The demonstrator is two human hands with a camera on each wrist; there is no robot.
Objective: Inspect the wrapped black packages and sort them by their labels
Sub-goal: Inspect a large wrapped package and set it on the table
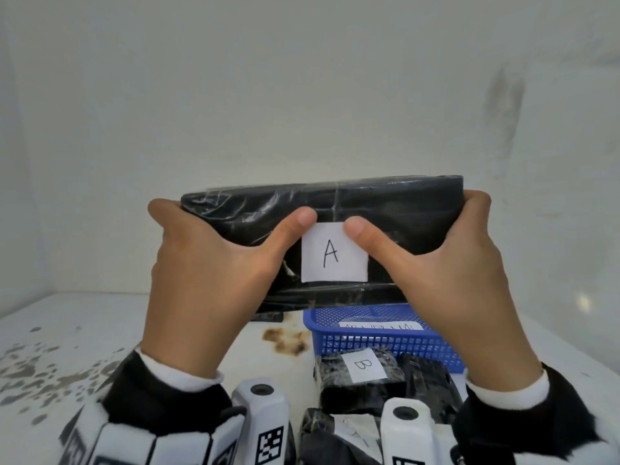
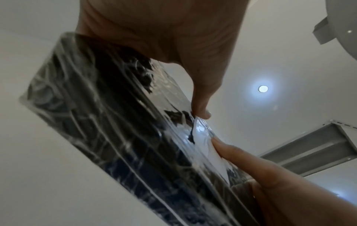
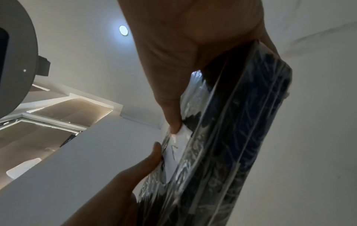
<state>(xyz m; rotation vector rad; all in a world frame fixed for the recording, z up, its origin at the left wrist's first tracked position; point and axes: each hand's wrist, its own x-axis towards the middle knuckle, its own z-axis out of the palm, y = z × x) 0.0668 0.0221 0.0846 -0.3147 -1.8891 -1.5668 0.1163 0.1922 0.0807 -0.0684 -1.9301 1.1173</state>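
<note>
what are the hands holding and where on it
Both hands, left hand and right hand, grip one long black plastic-wrapped package by its two ends, thumbs beside its white "A" label.

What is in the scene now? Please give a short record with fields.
held item: black package, wrapped in clear film
label: white paper, letter A
left hand: grips left end
right hand: grips right end
below: blue basket; package labelled B on the table
</note>
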